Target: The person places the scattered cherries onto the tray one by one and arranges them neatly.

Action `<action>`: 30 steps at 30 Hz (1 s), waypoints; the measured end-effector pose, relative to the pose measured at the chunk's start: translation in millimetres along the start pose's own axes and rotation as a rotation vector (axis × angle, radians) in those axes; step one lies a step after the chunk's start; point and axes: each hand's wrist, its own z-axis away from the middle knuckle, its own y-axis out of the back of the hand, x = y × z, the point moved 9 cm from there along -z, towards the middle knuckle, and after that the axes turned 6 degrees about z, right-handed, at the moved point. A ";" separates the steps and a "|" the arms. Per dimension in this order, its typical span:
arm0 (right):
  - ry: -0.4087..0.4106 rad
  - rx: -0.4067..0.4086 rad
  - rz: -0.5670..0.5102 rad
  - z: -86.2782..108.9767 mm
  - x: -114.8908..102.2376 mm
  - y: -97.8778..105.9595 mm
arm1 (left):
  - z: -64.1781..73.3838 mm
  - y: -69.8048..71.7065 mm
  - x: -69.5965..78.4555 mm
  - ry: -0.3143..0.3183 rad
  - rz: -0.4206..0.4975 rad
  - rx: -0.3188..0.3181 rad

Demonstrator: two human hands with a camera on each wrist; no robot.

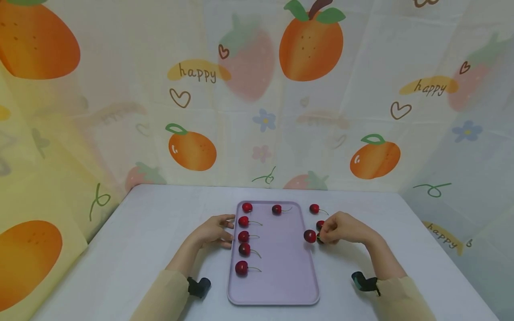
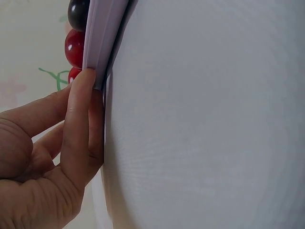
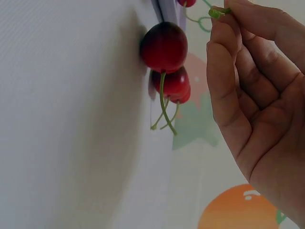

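Observation:
My right hand [image 1: 347, 228] pinches a dark red cherry [image 1: 309, 236] by its green stem [image 3: 219, 12], between thumb and forefinger. That cherry hangs over the right rim of a lilac tray [image 1: 277, 249]. My left hand [image 1: 214, 232] is at the tray's left side, and in the left wrist view a fingertip [image 2: 86, 76] touches the rim. A column of several cherries lies along the tray's left side, among them a cherry [image 1: 241, 268] nearest me, stems pointing right. One more cherry [image 1: 276, 209] lies near the tray's far right corner.
Right of the tray, a cherry [image 1: 314, 208] lies on the white table [image 1: 152, 223] beyond my right hand. Another cherry [image 1: 320, 225] is partly covered by that hand, with a further one beside its fingers. A fruit-printed cloth [image 1: 241, 133] hangs behind the table.

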 end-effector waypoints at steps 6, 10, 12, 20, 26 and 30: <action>0.008 0.008 -0.009 -9.7 -5.0 -2.9 | 1.3 -0.8 1.2 -0.008 -0.014 -0.015; 0.010 0.024 -0.012 -15.8 -8.9 -3.9 | 2.1 -0.8 2.2 -0.010 -0.030 -0.011; 0.011 0.036 0.002 -19.5 -10.9 -3.5 | 1.8 -0.5 2.2 -0.010 -0.034 -0.010; 0.010 0.053 0.037 -33.9 -19.4 -1.2 | 0.2 -0.5 1.1 -0.012 -0.025 -0.011; 0.033 0.059 0.050 -44.8 -26.7 -4.5 | -0.5 -0.2 0.1 -0.004 -0.026 -0.010; 0.042 0.071 0.065 -52.6 -26.7 -7.0 | -0.2 0.7 0.2 -0.007 -0.018 -0.003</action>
